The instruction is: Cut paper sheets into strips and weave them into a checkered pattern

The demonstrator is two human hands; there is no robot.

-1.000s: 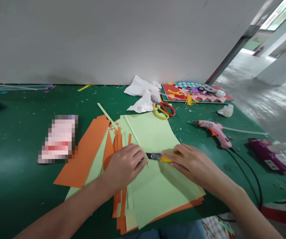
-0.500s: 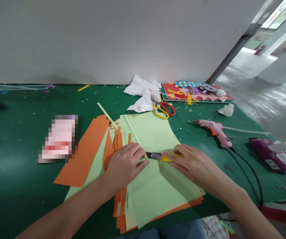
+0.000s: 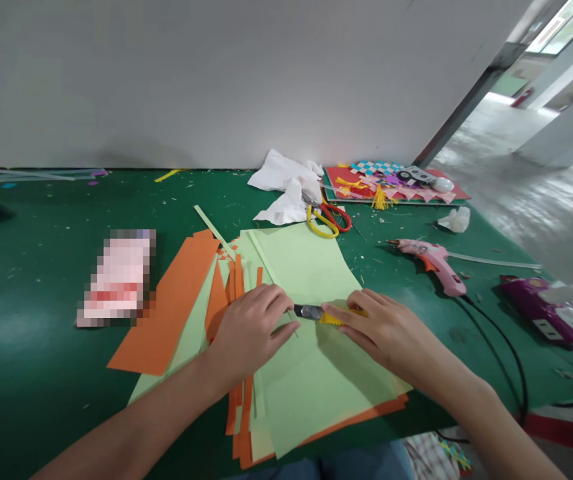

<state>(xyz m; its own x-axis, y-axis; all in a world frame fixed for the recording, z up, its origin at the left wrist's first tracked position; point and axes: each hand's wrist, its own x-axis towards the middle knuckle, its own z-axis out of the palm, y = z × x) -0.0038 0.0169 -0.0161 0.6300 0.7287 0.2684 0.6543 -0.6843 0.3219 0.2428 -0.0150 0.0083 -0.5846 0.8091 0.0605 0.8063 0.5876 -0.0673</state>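
My right hand (image 3: 374,325) is closed round a yellow cutter knife (image 3: 333,319), its dark blade pointing left. The blade tip reaches the fingers of my left hand (image 3: 260,327), which are bent together over the light green paper (image 3: 311,373); a thin sliver sticks out below them, and what they hold is too small to name. Orange strips (image 3: 239,277) and narrow green strips lie beneath and beside my left hand. Farther left is a wide orange sheet (image 3: 166,313). More orange paper shows under the green sheets at the front edge.
Scissors (image 3: 324,223) and crumpled white tissue (image 3: 286,190) lie behind the paper. To the right are a pink glue gun (image 3: 434,262) with a black cord and a purple packet (image 3: 546,310). A red board (image 3: 339,190) carries decorations. A pixelated pink object (image 3: 116,277) rests at left.
The knife has shifted very slightly left. Both hands keep almost the same place and hold.
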